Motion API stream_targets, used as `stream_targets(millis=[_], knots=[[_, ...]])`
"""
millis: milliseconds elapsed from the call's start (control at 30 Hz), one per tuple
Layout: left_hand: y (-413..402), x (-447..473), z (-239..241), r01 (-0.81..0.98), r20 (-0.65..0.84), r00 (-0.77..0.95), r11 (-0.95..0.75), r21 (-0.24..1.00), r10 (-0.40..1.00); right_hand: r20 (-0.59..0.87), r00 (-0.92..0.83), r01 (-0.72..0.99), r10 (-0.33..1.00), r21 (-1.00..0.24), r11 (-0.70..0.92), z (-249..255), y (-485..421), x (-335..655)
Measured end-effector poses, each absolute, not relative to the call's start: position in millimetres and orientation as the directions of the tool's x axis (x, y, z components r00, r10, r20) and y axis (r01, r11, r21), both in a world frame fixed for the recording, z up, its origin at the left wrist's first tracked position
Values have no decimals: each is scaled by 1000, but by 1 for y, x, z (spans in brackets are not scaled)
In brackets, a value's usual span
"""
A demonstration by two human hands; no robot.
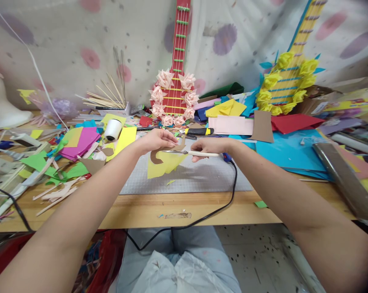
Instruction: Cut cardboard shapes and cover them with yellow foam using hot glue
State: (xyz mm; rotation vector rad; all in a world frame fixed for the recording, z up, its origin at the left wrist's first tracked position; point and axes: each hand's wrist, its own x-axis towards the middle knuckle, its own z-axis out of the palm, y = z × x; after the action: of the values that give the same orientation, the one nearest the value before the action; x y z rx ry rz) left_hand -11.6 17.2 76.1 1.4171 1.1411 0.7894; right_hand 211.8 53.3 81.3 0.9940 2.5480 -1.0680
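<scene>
A white box (120, 110) behind the mat (202, 175) holds sticks (106, 95). Over the mat, the left hand (156, 140) pinches curved brown cardboard (156, 156) and yellow paper (164, 165). The right hand (211, 146) has its grip clamped on a white-handled tool (202, 154).

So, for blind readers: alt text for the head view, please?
Two hands work over a grey cutting mat: the left hand pinches a brown card shape with yellow paper, the right hand points a white-handled tool at it. Coloured paper scraps, a red guitar and a yellow guitar crowd the wooden table.
</scene>
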Motion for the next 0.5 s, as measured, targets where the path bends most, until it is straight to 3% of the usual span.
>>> stream_targets(millis=[267, 400, 500], knots=[[20, -21, 72, 215, 70, -42, -59, 975, 997, -373, -724, 680, 580, -525, 512, 81, 55, 234], [15, -16, 69, 180, 55, -58, -43, 983, 997, -325, -733, 661, 598, -549, 512, 69, 50, 230], [12, -13, 66, 136, 33, -27, -29, 990, 999, -248, -713, 602, 656, -696, 392, 55, 40, 223]])
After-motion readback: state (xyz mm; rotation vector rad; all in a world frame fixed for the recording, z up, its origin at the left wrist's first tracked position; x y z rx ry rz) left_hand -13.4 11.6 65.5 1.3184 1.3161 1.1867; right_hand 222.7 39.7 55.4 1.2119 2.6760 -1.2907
